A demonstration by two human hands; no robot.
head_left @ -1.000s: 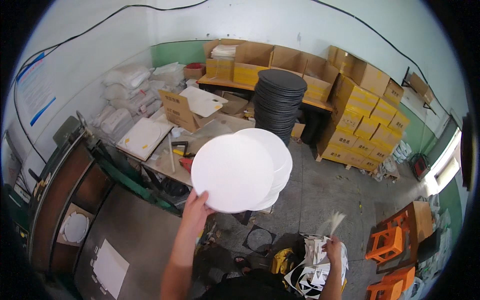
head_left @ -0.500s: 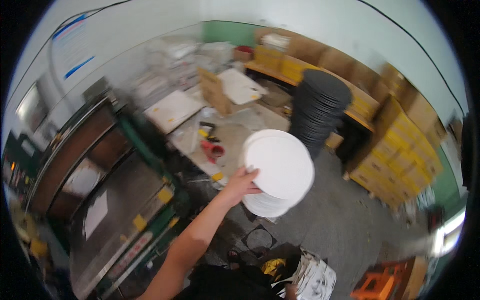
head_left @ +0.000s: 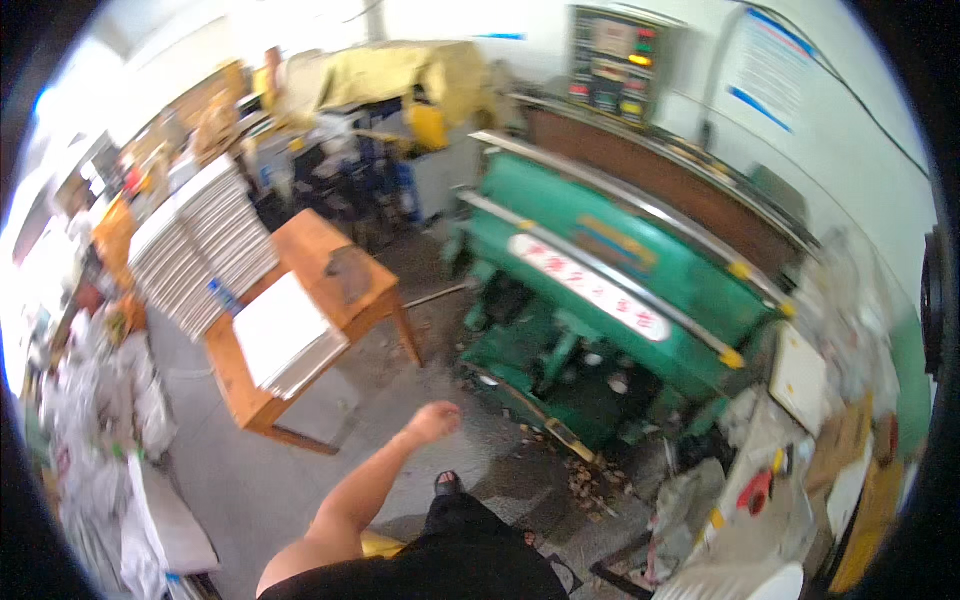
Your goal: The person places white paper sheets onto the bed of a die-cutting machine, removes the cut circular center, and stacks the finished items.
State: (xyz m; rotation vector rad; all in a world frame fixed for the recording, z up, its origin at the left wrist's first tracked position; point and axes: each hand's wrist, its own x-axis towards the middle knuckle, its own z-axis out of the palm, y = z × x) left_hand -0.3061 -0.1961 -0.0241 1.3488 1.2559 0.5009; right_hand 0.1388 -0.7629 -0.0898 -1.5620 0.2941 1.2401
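Note:
My left hand (head_left: 435, 422) is out in front of my body above the grey floor. Nothing shows in it; the fingers look loosely curled but are smeared by motion. Beyond it, to the left and apart from the hand, is an orange-brown wooden table (head_left: 365, 285) bearing a stack of white sheets (head_left: 285, 335). A green press machine (head_left: 580, 225) stands ahead to the right. My right hand is out of view. At the lower right edge, part of the round white discs (head_left: 735, 582) shows.
Tall stacks of white boards (head_left: 200, 245) stand at the table's far left. Plastic bags (head_left: 95, 390) line the left side. Scraps (head_left: 597, 485) lie on the floor by the press. A cluttered worktable (head_left: 770, 500) with a red tape dispenser (head_left: 757, 492) is at right.
My left hand has come off the white round discs. The view has swung left, so the discs now lie at the lower right edge and the wooden table and press front have come into view.

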